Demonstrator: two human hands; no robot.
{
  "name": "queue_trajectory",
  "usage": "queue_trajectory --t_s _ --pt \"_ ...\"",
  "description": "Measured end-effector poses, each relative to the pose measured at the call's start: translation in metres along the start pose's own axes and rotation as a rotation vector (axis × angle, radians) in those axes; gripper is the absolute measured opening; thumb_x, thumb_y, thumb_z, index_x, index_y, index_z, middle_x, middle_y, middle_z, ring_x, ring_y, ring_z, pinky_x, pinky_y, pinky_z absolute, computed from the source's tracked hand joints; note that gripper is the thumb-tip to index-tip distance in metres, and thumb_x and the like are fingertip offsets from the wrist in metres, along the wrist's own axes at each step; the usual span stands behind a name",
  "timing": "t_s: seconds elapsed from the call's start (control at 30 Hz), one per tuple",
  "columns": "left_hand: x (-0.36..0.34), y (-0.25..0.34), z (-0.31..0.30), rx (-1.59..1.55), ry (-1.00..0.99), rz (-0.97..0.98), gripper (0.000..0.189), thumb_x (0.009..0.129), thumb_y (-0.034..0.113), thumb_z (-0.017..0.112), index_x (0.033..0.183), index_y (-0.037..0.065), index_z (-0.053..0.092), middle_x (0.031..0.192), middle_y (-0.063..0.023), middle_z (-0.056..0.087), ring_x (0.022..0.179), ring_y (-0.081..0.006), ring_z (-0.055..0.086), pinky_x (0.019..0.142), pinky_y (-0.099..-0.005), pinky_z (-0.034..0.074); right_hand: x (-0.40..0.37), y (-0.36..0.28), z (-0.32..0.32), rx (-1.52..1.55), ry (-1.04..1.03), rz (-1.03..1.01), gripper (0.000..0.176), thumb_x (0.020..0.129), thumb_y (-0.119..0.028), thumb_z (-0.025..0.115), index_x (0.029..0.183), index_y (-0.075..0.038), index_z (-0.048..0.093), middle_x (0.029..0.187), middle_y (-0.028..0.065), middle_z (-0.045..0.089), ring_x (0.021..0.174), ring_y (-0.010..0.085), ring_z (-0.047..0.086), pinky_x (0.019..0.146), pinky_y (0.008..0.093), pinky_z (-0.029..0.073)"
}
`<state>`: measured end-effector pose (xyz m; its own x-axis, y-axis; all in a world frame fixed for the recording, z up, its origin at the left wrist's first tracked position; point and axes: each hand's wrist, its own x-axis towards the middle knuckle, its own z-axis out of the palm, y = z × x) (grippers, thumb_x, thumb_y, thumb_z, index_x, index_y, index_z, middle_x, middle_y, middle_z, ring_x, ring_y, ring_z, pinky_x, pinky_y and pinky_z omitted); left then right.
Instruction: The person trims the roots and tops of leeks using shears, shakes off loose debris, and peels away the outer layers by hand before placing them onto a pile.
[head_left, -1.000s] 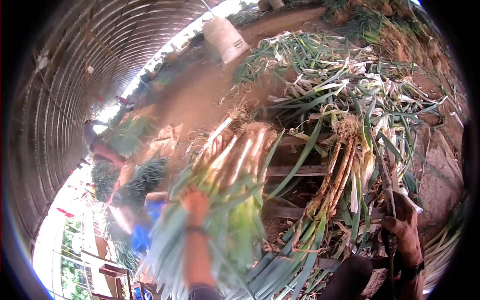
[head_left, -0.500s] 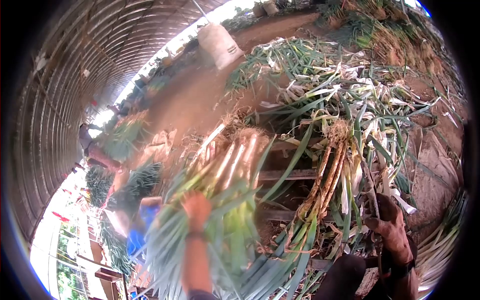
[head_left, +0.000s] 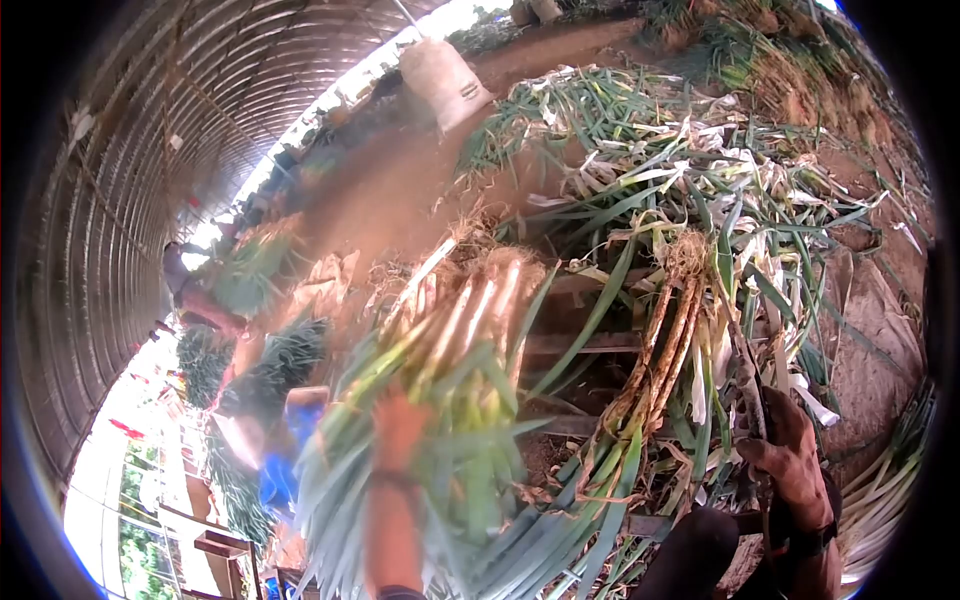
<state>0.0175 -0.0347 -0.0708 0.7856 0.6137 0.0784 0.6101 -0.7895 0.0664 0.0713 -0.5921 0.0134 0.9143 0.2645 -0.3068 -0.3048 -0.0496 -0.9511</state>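
The left hand (head_left: 400, 425), its blurred fingers' grip unclear, is over long-leaved green-and-white leeks (head_left: 455, 365); right hand (head_left: 797, 455) fingers wrap a slim grey-brown rod (head_left: 744, 380). Far beyond both stands a bulging white sack (head_left: 442, 84), contents hidden.

At seven o'clock, the left hand (head_left: 402, 425) has slid slightly toward six o'clock along the leaf bundle (head_left: 345, 500), and its fingers are more blurred than half a second ago. At four o'clock, the right hand (head_left: 788, 445) has drawn toward nine o'clock, away from a white scrap (head_left: 816, 402); the dark rod (head_left: 744, 375) it grips now leans farther toward eleven o'clock than a second ago.
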Motion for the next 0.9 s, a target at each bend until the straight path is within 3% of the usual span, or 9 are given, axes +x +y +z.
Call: queue_trajectory --t_s 0.17,0.2,0.33,0.43,0.57,0.67,0.77,0.8,0.9 --pt "0.036 -0.009 0.001 0.069 -0.075 -0.131 0.08 0.077 0.04 0.067 0.138 -0.007 0.043 0.129 -0.0347 0.055 0.121 -0.0464 0.053 0.103 -0.0497 0.04 0.007 0.003 0.003 -0.007 -0.004 0.01 0.087 0.065 -0.029 0.078 0.136 0.008 0.045 0.111 0.0101 0.061 0.098 0.018 0.057 0.085 0.0309 0.046" --pt "0.043 -0.009 0.004 0.089 -0.184 -0.212 0.077 0.078 0.043 0.064 0.14 0.002 0.044 0.14 -0.0269 0.049 0.131 -0.0433 0.045 0.111 -0.0531 0.033 0.008 0.002 0.004 -0.011 -0.012 0.007 0.087 0.064 -0.03 0.079 0.135 0.008 0.046 0.111 0.0098 0.061 0.098 0.018 0.056 0.086 0.0309 0.045" --pt "0.049 -0.004 0.016 0.104 -0.21 -0.17 0.074 0.08 0.039 0.065 0.141 0.001 0.044 0.143 -0.0313 0.044 0.132 -0.0473 0.042 0.116 -0.0525 0.025 0.011 0.011 0.008 0.018 0.038 0.012 0.084 0.065 -0.027 0.079 0.135 0.008 0.047 0.113 0.0102 0.061 0.101 0.0185 0.056 0.09 0.0308 0.044" --pt "0.041 0.001 0.016 0.237 -0.143 -0.079 0.071 0.081 0.031 0.065 0.141 0.001 0.043 0.141 -0.0325 0.045 0.134 -0.0472 0.04 0.116 -0.053 0.027 0.01 0.013 0.005 0.047 0.039 0.033 0.084 0.065 -0.024 0.08 0.135 0.008 0.046 0.115 0.0108 0.061 0.104 0.019 0.057 0.091 0.031 0.044" --pt "0.041 0.002 0.014 0.262 -0.175 -0.059 0.071 0.076 0.023 0.067 0.14 0.002 0.044 0.128 -0.0278 0.058 0.124 -0.0411 0.053 0.112 -0.051 0.034 0.005 0.012 0.002 0.101 0.011 -0.014 0.083 0.067 -0.021 0.08 0.136 0.008 0.045 0.116 0.0123 0.062 0.104 0.0196 0.057 0.092 0.0315 0.045" --pt "0.03 0.017 0.011 0.32 -0.082 -0.054 0.072 0.068 0.023 0.074 0.133 0.001 0.05 0.106 -0.0199 0.07 0.1 -0.0342 0.068 0.099 -0.0453 0.048 0.003 0.013 -0.003 0.082 0.012 -0.076 0.082 0.068 -0.022 0.08 0.136 0.008 0.046 0.115 0.0125 0.062 0.102 0.0194 0.057 0.09 0.0315 0.045" --pt "0.009 0.034 -0.02 0.218 -0.195 -0.082 0.069 0.065 0.023 0.077 0.126 -0.002 0.056 0.104 -0.0206 0.07 0.097 -0.0343 0.069 0.086 -0.0428 0.054 0.004 0.021 -0.009 0.044 0.022 -0.123 0.082 0.069 -0.024 0.081 0.135 0.008 0.046 0.114 0.013 0.062 0.1 0.0191 0.058 0.088 0.0323 0.047" --pt "0.004 0.04 -0.029 0.1 -0.246 -0.108 0.08 0.061 0.022 0.084 0.127 -0.01 0.05 0.11 -0.0321 0.065 0.105 -0.044 0.064 0.09 -0.049 0.051 0.003 0.022 -0.013 0.008 0.014 -0.12 0.082 0.069 -0.024 0.081 0.135 0.009 0.046 0.115 0.0133 0.062 0.1 0.0192 0.058 0.088 0.0325 0.047" --pt "-0.02 0.051 -0.031 -0.018 -0.157 -0.091 0.08 0.062 0.023 0.084 0.125 -0.012 0.052 0.112 -0.0314 0.065 0.106 -0.0426 0.064 0.091 -0.0463 0.051 0.001 0.027 -0.018 -0.043 0.034 -0.154 0.082 0.069 -0.025 0.08 0.135 0.01 0.046 0.115 0.0142 0.062 0.101 0.0191 0.058 0.089 0.0329 0.047"
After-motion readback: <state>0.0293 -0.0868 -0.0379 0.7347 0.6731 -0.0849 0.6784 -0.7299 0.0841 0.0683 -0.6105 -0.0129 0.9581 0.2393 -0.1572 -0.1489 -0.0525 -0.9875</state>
